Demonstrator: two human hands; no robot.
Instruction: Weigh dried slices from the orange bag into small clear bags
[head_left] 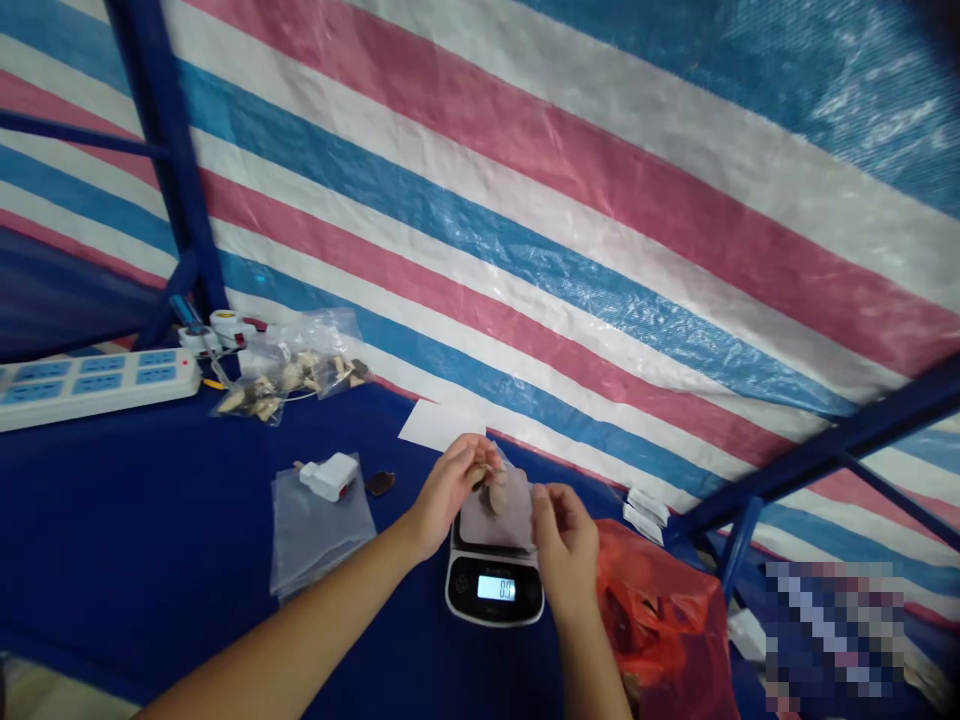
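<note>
A small digital kitchen scale (495,610) with a lit display, which seems to read 0.0, stands on the blue table. Over its platform lies a clear plastic bag (512,508). My left hand (448,492) is closed on some pale brown dried pieces (489,478) above the platform. On the platform's right side my right hand (566,535) is closed, thumb against fingers, at the edge of the bag. Its fingertips partly hide what they pinch. A dark dried slice (380,484) rests on the table left of the scale.
Flat clear bags (315,535) lie at left under a white plug-like object (330,477). Behind are a bag of dried pieces (300,370) and a white power strip (97,385). A red plastic bag (667,620) stands close right. Striped sheeting (480,250) rises behind the table.
</note>
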